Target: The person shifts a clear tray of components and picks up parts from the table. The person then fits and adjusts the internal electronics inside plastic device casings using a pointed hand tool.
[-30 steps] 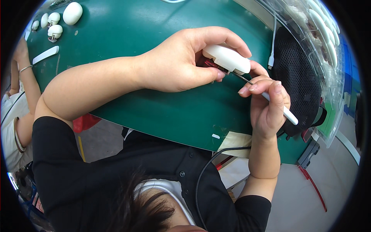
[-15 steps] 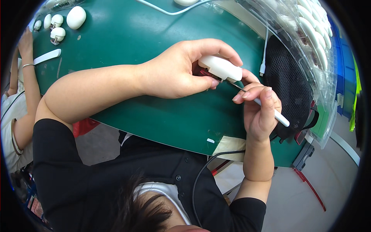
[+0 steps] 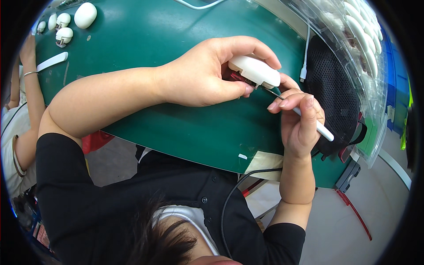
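White housing: a small oblong white plastic housing (image 3: 255,70) with dark red parts showing at its underside is gripped above the green mat, near the mat's right half.
Left hand: the left hand (image 3: 207,75) is curled around the housing, fingers arched over its top and the thumb pressed in from below.
Right hand: the right hand (image 3: 300,121) is closed in a pinch on a thin white-handled tool (image 3: 309,121); the thumb and first fingers are pressed together on the shaft.
Tool tip: the thin metal tip is set against the lower right edge of the housing, just beside the left thumb.
Packages: a clear plastic tray (image 3: 353,39) with rows of white shells is seen at the upper right, curved along the mat's far edge; no labels can be made out on it.
Black mesh: a black mesh pad (image 3: 331,88) lies between the tray and the right hand.
Loose parts: several white oval shells (image 3: 84,15) and a flat white strip (image 3: 52,62) are laid at the upper left of the mat, well apart from the hands.
Cables: a white cable with a plug (image 3: 304,57) hangs beside the mesh; a black cord (image 3: 234,194) runs down from the near edge.
Edges: the near edge of the green mat (image 3: 154,31) curves below the forearms; a tan tape patch (image 3: 265,161) sits at that edge.
Open room: a bare stretch of mat is left between the loose shells and the left forearm.
Surroundings: a grey floor (image 3: 344,221) is seen at the lower right, and another person's arm (image 3: 31,88) with a bracelet rests at the far left.
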The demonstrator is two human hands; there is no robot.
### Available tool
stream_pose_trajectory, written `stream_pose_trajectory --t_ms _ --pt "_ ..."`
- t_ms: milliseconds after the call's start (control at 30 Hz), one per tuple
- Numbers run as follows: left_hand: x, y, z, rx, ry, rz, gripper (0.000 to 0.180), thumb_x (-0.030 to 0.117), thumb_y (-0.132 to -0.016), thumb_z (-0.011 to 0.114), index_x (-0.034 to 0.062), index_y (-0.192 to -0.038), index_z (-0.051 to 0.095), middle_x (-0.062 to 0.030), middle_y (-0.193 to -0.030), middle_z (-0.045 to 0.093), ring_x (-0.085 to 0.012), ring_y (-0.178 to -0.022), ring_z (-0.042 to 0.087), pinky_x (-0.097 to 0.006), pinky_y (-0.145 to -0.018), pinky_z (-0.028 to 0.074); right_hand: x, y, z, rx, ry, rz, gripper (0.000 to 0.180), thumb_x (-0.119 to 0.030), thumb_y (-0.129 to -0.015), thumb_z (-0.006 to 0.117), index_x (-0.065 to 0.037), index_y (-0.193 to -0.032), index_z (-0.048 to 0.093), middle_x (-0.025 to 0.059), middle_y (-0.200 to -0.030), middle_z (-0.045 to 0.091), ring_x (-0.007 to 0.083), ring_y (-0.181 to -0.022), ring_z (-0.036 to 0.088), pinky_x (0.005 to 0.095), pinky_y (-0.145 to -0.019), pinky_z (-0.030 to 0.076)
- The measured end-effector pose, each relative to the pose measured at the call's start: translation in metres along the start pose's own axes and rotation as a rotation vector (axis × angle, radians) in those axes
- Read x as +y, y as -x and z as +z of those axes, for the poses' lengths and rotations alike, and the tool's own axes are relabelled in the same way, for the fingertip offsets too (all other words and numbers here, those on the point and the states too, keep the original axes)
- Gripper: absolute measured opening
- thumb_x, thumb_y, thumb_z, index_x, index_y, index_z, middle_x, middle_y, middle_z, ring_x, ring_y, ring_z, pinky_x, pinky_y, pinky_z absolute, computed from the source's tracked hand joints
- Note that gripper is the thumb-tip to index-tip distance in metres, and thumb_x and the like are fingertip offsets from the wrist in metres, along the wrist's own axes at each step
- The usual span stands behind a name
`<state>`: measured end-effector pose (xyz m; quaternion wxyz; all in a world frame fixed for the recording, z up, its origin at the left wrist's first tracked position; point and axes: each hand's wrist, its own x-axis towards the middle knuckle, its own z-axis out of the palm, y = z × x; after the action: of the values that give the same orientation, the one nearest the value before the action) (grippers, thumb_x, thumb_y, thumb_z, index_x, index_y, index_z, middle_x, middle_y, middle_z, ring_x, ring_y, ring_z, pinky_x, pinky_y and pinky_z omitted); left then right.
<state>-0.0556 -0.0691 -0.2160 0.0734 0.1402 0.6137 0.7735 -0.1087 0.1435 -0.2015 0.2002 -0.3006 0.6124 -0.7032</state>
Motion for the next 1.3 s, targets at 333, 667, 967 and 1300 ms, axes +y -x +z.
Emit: stream_pose_trajectory --t_ms 333,667,967,1300 --pt "0.001 0.001 -0.002 -0.014 0.102 -0.032 0.045 -0.009 -0.078 0.059 0.0018 -0.121 0.048 -0.0071 -0.108 0.055 -0.0106 -0.088 0.058 -0.024 -0.077 0.051 -0.001 -0.001 0.002 0.002 -0.115 0.057 0.04 -0.022 -0.096 0.038 0.003 -0.076 0.062 0.0154 -0.066 0.063 0.0278 -0.079 0.062 0.0488 -0.099 0.034" --pt "0.003 0.0 -0.001 -0.04 0.209 -0.072 0.046 -0.007 -0.078 0.061 0.0016 -0.121 0.047 -0.0085 -0.106 0.058 -0.0109 -0.081 0.059 -0.024 -0.073 0.052 -0.003 0.004 0.004 0.044 -0.214 0.124 0.041 -0.025 -0.097 0.037 -0.001 -0.075 0.063 0.0135 -0.066 0.063 0.0238 -0.073 0.063 0.048 -0.1 0.033" --pt "0.001 -0.004 -0.006 -0.051 0.239 -0.041 0.047 -0.006 -0.078 0.063 0.0015 -0.122 0.047 -0.008 -0.106 0.058 -0.0103 -0.086 0.059 -0.024 -0.075 0.051 -0.003 -0.002 0.004 0.046 -0.289 0.179 0.042 -0.025 -0.097 0.035 -0.002 -0.074 0.062 0.0144 -0.067 0.063 0.0263 -0.077 0.062 0.0451 -0.097 0.036" --pt "0.001 -0.001 -0.003 -0.075 0.326 -0.076 0.048 -0.004 -0.078 0.065 0.0049 -0.122 0.047 -0.0048 -0.11 0.058 -0.0097 -0.098 0.055 -0.025 -0.083 0.048 -0.006 0.005 0.008 0.094 -0.341 0.174 0.038 -0.025 -0.097 0.037 -0.002 -0.075 0.059 0.0144 -0.071 0.063 0.0254 -0.078 0.06 0.0442 -0.096 0.035"
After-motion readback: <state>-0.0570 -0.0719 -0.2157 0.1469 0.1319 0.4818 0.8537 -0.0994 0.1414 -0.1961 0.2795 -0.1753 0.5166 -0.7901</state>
